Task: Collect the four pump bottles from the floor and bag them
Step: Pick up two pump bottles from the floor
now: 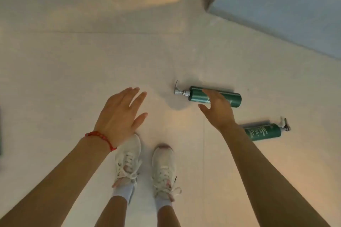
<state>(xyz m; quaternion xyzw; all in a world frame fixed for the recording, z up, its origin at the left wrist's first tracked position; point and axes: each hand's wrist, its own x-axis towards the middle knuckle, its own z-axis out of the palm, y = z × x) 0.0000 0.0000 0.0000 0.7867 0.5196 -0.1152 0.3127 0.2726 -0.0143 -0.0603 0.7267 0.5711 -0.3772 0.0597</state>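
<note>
Two green pump bottles lie on their sides on the pale tiled floor. The farther bottle (234, 98) points its silver pump left. My right hand (217, 110) hovers over its middle with fingers spread, holding nothing. The nearer bottle (263, 132) lies to the right, partly hidden behind my right forearm, its pump pointing right. My left hand (120, 116), with a red bracelet at the wrist, is open above the floor to the left, apart from both bottles. No bag is in view.
My two feet in white sneakers (145, 166) stand below the hands. A large grey-blue block (286, 5) fills the upper right corner. A dark edge (0, 131) shows at the far left. Bare floor spreads to the left and ahead.
</note>
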